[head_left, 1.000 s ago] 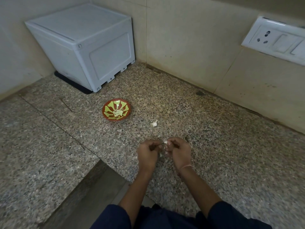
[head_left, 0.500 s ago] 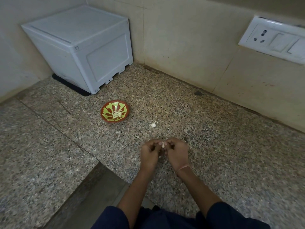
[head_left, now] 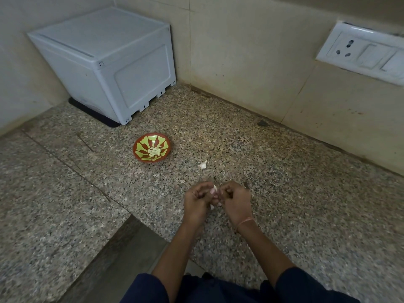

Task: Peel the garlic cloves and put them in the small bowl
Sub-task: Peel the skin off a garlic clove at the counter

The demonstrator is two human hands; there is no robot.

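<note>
This looks like a home kitchen. A speckled granite counter (head_left: 284, 193) runs into a corner of plain beige wall tiles (head_left: 251, 62), which carry a white socket plate (head_left: 363, 51). A small painted bowl (head_left: 140, 147) holds peeled garlic (head_left: 154, 151), and the left hand (head_left: 196, 200) and right hand (head_left: 235, 200) pinch a garlic clove (head_left: 214, 189) above the stone.

We hold both forearms forward, bare below dark blue sleeves (head_left: 306, 285), a thin thread band (head_left: 245, 221) on the right wrist. Our left hand (head_left: 196, 201) and right hand (head_left: 236, 200) meet side by side, fingers curled, pinching a garlic clove (head_left: 214, 189) between them.
</note>
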